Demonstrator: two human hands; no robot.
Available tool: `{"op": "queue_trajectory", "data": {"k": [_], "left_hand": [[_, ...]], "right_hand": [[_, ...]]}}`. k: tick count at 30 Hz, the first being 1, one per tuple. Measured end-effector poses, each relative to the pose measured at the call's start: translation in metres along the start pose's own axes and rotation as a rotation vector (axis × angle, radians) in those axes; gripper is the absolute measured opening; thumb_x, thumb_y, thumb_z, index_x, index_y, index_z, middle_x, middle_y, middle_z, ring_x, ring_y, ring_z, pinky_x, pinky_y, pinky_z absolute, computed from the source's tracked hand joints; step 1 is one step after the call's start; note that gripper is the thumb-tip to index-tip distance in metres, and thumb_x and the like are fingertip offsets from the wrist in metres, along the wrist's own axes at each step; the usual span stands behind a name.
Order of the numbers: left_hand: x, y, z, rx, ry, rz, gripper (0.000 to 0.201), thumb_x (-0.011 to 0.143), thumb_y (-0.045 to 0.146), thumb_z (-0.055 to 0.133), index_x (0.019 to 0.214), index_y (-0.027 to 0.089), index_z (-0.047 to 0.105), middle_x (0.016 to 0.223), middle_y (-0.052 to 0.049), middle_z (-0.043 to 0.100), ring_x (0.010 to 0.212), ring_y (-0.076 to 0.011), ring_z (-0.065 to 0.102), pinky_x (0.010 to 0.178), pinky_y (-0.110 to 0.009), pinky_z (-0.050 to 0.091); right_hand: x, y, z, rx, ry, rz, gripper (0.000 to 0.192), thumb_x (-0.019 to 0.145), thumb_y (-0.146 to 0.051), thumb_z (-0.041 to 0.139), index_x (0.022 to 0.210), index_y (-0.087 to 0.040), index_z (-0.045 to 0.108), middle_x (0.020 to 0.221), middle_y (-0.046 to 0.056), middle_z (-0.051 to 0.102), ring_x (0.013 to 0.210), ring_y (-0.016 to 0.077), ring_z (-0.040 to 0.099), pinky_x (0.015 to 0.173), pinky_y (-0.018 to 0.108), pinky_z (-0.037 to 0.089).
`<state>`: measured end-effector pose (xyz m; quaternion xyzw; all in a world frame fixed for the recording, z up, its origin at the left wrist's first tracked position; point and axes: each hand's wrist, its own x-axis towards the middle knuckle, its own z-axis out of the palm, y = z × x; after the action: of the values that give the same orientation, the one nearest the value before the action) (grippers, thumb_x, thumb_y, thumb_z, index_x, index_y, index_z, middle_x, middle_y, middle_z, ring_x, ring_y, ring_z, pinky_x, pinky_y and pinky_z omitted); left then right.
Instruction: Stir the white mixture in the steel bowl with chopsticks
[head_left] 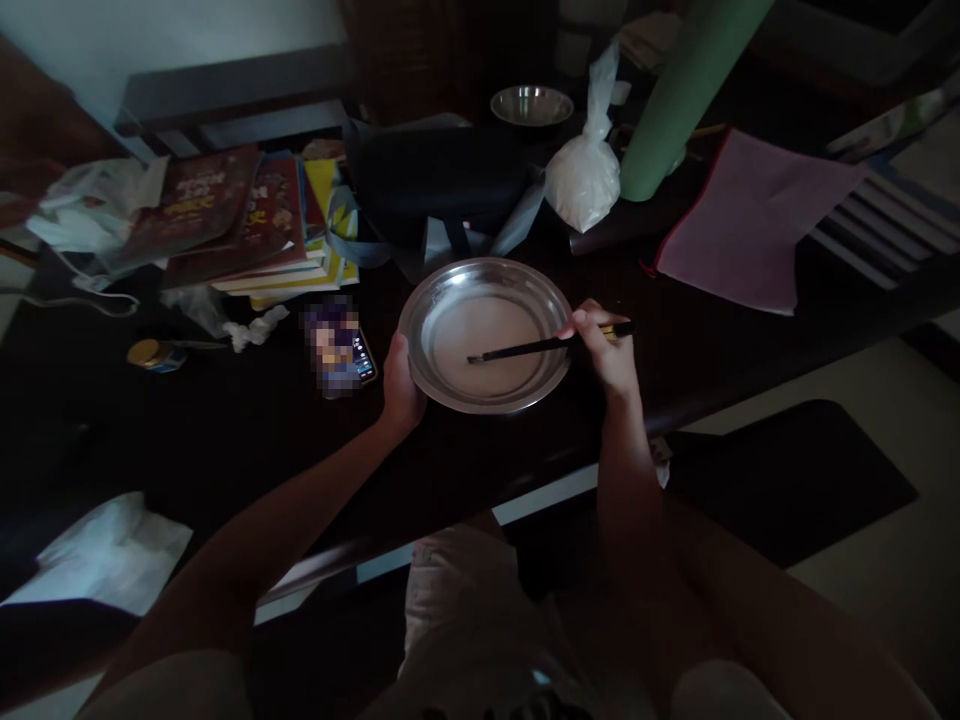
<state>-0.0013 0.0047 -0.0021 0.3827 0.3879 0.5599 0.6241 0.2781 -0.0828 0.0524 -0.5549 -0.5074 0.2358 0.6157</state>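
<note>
In the head view, a steel plate (486,335) sits on the dark surface (247,420) near its front edge, holding a thin layer of pale liquid. The left hand (401,385) grips the plate's left rim, fingers curled under and thumb on the edge. The right hand (604,350) is closed around the yellow-banded end of a slim dark brush (540,347), whose tip rests in the liquid near the plate's middle. Just left of the plate lies a phone (341,345) with a lit screen. Behind it is a stack of books (255,220); behind the plate are a white plastic bag (585,175), a small steel bowl (531,104) and a green roll (679,95). A pink folder (750,215) lies to the right.
</note>
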Motion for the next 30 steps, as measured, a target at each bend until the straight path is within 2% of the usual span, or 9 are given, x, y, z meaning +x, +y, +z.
{"op": "queue_trajectory", "data": {"k": [4,8,13,17,21,26,30], "left_hand": [[-0.0012,0.0007,0.0022,0.003,0.019,0.031,0.043,0.100,0.066,0.070,0.109,0.026,0.080,0.125,-0.005,0.085,0.134,-0.0283,0.074,0.119,-0.043,0.058],[-0.0021,0.0015,0.0031,0.006,0.010,0.017,0.044,0.100,0.068,0.069,0.109,0.026,0.080,0.124,-0.006,0.086,0.134,-0.0294,0.074,0.119,-0.044,0.057],[-0.0027,0.0015,0.0032,0.004,0.030,0.031,0.040,0.099,0.065,0.072,0.105,0.026,0.079,0.124,-0.005,0.085,0.138,-0.0297,0.072,0.121,-0.045,0.058],[-0.0028,0.0004,0.0033,0.016,0.035,0.031,0.043,0.098,0.068,0.070,0.105,0.026,0.078,0.124,-0.006,0.085,0.140,-0.0305,0.071,0.122,-0.046,0.057],[-0.0027,0.0016,0.0038,0.018,0.029,0.033,0.042,0.097,0.067,0.072,0.104,0.026,0.079,0.123,-0.006,0.086,0.139,-0.0316,0.071,0.119,-0.046,0.059],[-0.0030,0.0034,0.0052,0.018,0.030,0.034,0.041,0.099,0.067,0.072,0.105,0.027,0.080,0.122,-0.005,0.086,0.137,-0.0308,0.073,0.119,-0.044,0.059],[-0.0035,0.0027,0.0053,0.033,0.044,0.054,0.044,0.097,0.069,0.072,0.103,0.026,0.080,0.122,-0.005,0.086,0.137,-0.0313,0.073,0.120,-0.044,0.058]], "right_hand": [[0.0000,0.0014,-0.0010,-0.018,0.074,-0.029,0.062,0.094,-0.080,0.067,0.060,-0.028,0.068,0.066,0.001,0.066,0.075,0.0216,0.064,0.085,0.045,0.055],[-0.0007,0.0024,-0.0014,-0.003,0.005,-0.009,0.061,0.093,-0.079,0.070,0.060,-0.029,0.068,0.068,0.001,0.068,0.075,0.0217,0.066,0.083,0.045,0.056],[-0.0001,0.0020,-0.0014,-0.005,0.063,-0.030,0.062,0.094,-0.080,0.068,0.059,-0.029,0.069,0.065,0.001,0.068,0.073,0.0215,0.066,0.084,0.046,0.057],[0.0000,0.0006,-0.0004,-0.009,0.002,-0.002,0.062,0.090,-0.084,0.071,0.059,-0.030,0.069,0.067,0.001,0.070,0.075,0.0229,0.068,0.082,0.046,0.058],[-0.0004,0.0007,0.0000,-0.018,0.080,-0.037,0.063,0.094,-0.082,0.067,0.059,-0.030,0.069,0.064,0.001,0.068,0.073,0.0228,0.067,0.085,0.047,0.058],[-0.0010,0.0015,-0.0002,0.000,0.007,-0.027,0.059,0.093,-0.079,0.072,0.061,-0.029,0.070,0.069,0.002,0.072,0.077,0.0230,0.069,0.083,0.045,0.058],[-0.0011,0.0001,0.0001,-0.004,0.085,-0.017,0.062,0.093,-0.082,0.068,0.061,-0.029,0.070,0.065,0.001,0.069,0.073,0.0219,0.068,0.082,0.045,0.057]]}}
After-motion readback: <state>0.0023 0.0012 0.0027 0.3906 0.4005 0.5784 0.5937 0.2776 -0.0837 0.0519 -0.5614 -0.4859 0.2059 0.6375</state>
